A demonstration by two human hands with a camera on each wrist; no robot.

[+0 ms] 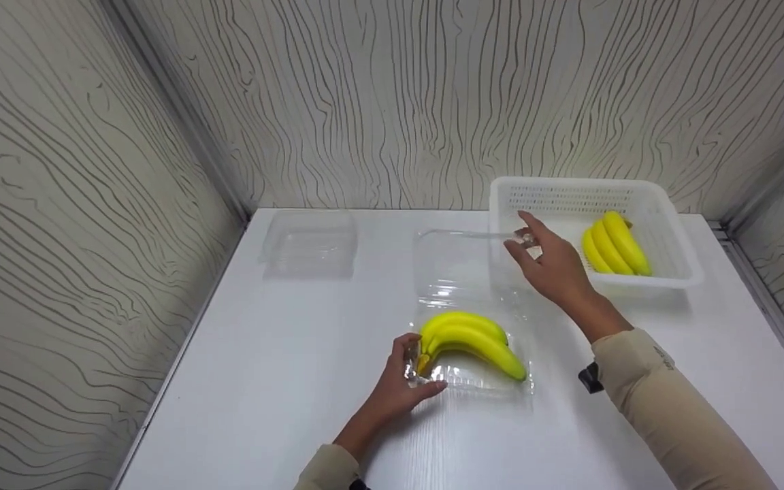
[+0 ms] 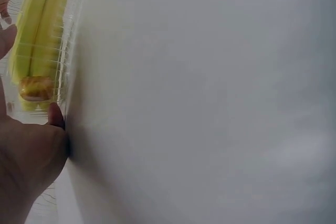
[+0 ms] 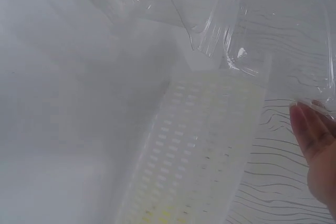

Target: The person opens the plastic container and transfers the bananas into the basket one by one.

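Observation:
A bunch of yellow bananas lies in the base of a clear plastic clamshell container. Its hinged lid stands raised on the far side. My left hand grips the left end of the base by the banana stems, thumb at the near edge and fingers at the far side. In the left wrist view the thumb touches the clear wall. My right hand holds the lid's right corner between thumb and fingers, above the white basket's near-left side. The right wrist view shows the fingers at that plastic edge.
A white perforated basket stands at the back right with another banana bunch inside. Another clear plastic container sits at the back left. Wood-grain panels close off the white table at the back and sides.

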